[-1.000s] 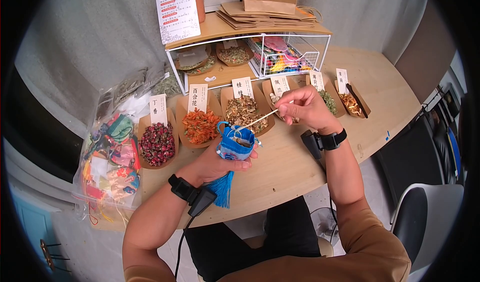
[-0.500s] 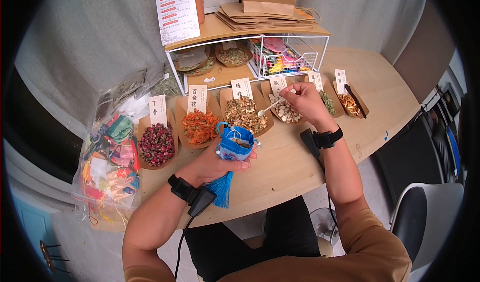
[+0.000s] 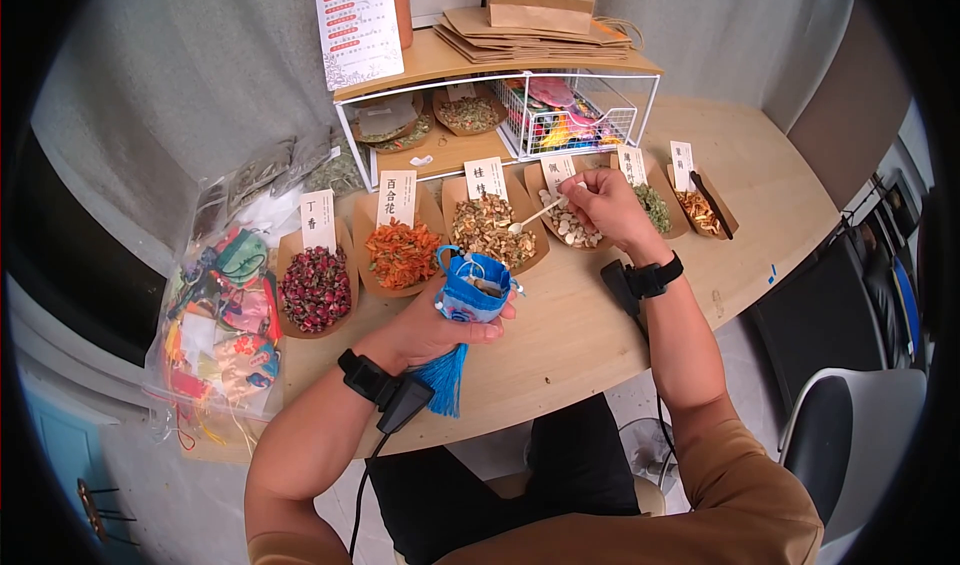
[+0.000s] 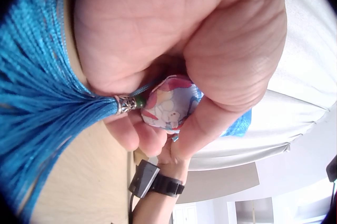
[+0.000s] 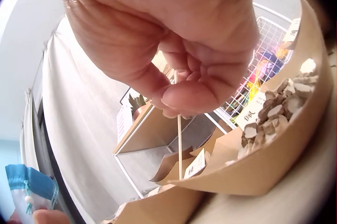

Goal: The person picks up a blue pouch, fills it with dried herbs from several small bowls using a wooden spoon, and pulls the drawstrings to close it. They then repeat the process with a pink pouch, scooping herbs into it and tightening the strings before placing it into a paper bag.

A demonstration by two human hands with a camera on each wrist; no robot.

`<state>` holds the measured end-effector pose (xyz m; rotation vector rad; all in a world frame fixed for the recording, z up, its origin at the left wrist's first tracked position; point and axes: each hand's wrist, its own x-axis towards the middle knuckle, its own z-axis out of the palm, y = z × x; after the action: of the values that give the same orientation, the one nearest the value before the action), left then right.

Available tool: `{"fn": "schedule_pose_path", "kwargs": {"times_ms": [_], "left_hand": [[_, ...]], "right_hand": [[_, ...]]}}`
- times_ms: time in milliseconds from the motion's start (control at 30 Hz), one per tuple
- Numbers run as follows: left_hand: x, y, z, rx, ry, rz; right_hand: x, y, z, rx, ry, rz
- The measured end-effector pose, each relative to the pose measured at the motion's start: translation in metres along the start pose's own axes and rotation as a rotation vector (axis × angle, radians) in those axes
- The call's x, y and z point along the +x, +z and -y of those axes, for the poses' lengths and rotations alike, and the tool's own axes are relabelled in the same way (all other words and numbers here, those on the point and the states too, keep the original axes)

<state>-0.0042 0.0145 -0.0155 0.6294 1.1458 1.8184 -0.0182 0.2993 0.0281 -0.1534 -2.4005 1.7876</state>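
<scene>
My left hand (image 3: pixel 425 327) holds a blue drawstring pouch (image 3: pixel 468 310) with its mouth open upward and pale bits inside. A long blue tassel (image 3: pixel 440 380) hangs below it; in the left wrist view the fingers curl round the pouch's patterned side (image 4: pixel 171 108). My right hand (image 3: pixel 612 208) pinches the thin handle of a small pale spoon (image 3: pixel 535 219). The spoon's bowl lies over the brown chips (image 3: pixel 490 227) in a paper tray. Beneath the right hand is another tray with whitish-brown slices (image 5: pixel 279 113). The right wrist view hides the spoon's bowl behind a tray edge.
To the left stand trays of dried rosebuds (image 3: pixel 315 290) and orange petals (image 3: pixel 400 253); green leaves (image 3: pixel 655 207) and a tray with a dark scoop (image 3: pixel 714 205) are at the right. A plastic bag of pouches (image 3: pixel 225 315) lies far left. Behind is a small shelf (image 3: pixel 460 160).
My right hand has drawn the spoon away from the pouch's mouth and lowered its bowl to the brown chips. My left hand and the pouch have stayed nearly still.
</scene>
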Motion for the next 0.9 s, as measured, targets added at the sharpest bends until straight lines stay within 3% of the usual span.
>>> {"fn": "schedule_pose_path", "kwargs": {"times_ms": [233,333,633,900], "left_hand": [[0.001,-0.001,0.002,0.025,0.008,-0.012],[0.000,-0.001,0.002,0.015,0.005,-0.015],[0.000,0.002,-0.001,0.015,0.001,-0.016],[0.000,-0.001,0.001,0.025,0.005,-0.009]], "right_hand": [[0.009,-0.005,-0.014,-0.219,-0.128,-0.095],[0.006,-0.006,-0.010,-0.288,-0.086,-0.042],[0.000,0.002,-0.002,-0.055,0.153,0.191],[0.005,0.000,-0.008,0.065,0.161,0.208]]}}
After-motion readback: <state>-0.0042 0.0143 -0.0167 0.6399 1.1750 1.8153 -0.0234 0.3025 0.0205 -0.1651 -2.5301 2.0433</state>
